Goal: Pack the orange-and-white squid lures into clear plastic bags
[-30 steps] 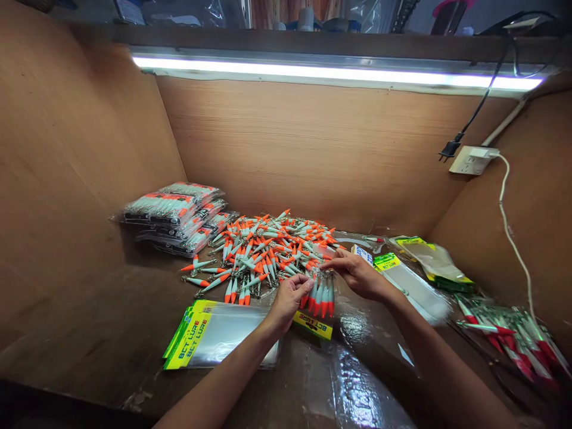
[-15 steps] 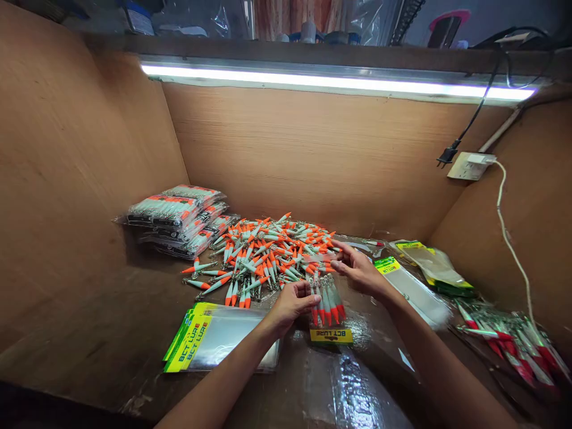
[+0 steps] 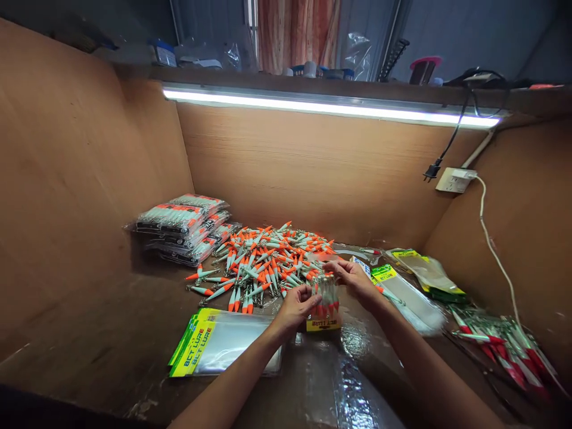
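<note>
My left hand [image 3: 297, 307] pinches the left side of a clear bag whose upside-down yellow header [image 3: 322, 323] reads BCT LURE. Inside the bag stands a row of several fishing lures [image 3: 328, 298] with red-orange tips toward the header. At the bag's far end, the fingers of my right hand [image 3: 353, 279] are closed on the blurred clear plastic. Just beyond both hands spreads a heap of loose pale lures with orange tips [image 3: 263, 256]. Flat bags with yellow-green headers [image 3: 232, 339] lie left of my left hand.
Packed lure bundles [image 3: 187, 226] are stacked back left. On the right are more header bags [image 3: 413, 307], a loose lure [image 3: 391, 295] and red-and-white lures [image 3: 504, 345]. A white cable [image 3: 494, 244] hangs from the wall outlet [image 3: 454, 180]; a tube light [image 3: 313, 106] spans the back.
The view has tilted upward. My right hand has come closer to my left at the bag's far end, and its fingers have drawn together. The filled bag's header now looks tipped and foreshortened.
</note>
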The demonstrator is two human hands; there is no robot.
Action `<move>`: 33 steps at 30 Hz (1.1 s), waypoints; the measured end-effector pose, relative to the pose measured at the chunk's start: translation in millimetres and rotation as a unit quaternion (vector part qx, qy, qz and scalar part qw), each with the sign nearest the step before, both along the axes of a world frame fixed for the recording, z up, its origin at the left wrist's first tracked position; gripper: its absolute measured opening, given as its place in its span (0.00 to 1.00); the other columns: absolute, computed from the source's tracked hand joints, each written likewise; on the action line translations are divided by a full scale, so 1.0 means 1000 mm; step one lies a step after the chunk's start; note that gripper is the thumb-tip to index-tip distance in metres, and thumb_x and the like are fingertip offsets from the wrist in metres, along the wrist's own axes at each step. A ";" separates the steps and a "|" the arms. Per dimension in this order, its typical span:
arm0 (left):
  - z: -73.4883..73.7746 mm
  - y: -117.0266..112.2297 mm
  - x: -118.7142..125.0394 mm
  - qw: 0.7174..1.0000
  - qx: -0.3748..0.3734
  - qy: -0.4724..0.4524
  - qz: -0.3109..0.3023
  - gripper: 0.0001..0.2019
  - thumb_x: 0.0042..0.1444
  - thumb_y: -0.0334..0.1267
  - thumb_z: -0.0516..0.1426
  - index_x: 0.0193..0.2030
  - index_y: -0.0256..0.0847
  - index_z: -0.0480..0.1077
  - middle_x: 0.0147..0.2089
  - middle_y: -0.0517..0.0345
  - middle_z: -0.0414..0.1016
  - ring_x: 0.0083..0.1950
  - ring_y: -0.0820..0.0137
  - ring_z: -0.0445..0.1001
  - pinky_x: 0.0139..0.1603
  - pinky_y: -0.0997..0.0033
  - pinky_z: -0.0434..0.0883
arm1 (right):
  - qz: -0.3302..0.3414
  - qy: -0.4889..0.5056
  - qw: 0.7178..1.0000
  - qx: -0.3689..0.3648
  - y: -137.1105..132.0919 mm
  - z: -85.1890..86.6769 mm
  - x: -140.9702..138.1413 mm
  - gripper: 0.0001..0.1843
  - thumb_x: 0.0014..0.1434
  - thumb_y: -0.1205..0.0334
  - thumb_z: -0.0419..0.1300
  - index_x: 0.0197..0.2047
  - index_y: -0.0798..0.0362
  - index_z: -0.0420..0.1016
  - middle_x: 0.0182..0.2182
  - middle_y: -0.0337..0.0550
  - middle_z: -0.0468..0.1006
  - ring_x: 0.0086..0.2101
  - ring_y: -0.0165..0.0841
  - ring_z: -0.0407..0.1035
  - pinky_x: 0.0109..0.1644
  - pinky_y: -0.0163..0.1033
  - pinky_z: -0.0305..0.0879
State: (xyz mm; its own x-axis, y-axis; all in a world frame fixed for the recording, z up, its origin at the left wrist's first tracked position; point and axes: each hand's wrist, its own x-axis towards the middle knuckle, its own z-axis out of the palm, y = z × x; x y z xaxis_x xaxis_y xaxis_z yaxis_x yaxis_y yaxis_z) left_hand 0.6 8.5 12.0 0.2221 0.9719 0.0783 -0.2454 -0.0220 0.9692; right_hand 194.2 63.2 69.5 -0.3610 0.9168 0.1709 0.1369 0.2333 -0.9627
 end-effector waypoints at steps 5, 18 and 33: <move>0.004 0.003 -0.006 1.000 0.003 -0.005 0.004 0.22 0.44 0.53 0.70 0.33 0.35 0.74 0.31 0.58 0.76 0.30 0.71 0.72 0.33 0.74 0.67 | 0.022 -0.036 0.999 -0.025 -0.018 -0.003 0.001 0.25 0.54 0.40 0.65 0.38 0.55 0.80 0.31 0.38 0.76 0.29 0.30 0.64 0.33 0.35 0.58; -0.007 -0.003 0.009 0.999 -0.001 0.028 0.018 0.22 0.43 0.50 0.71 0.37 0.34 0.77 0.35 0.53 0.79 0.32 0.68 0.74 0.36 0.72 0.69 | -0.032 0.006 0.998 -0.046 -0.047 -0.050 0.000 0.19 0.51 0.46 0.68 0.32 0.56 0.77 0.26 0.39 0.75 0.26 0.29 0.64 0.28 0.34 0.58; -0.013 -0.001 0.010 1.000 -0.003 0.010 0.022 0.23 0.46 0.51 0.70 0.41 0.34 0.77 0.36 0.52 0.80 0.33 0.67 0.76 0.36 0.72 0.71 | -0.106 -0.019 0.994 0.021 -0.056 -0.066 -0.011 0.15 0.57 0.49 0.61 0.29 0.53 0.71 0.25 0.39 0.73 0.25 0.31 0.67 0.28 0.35 0.65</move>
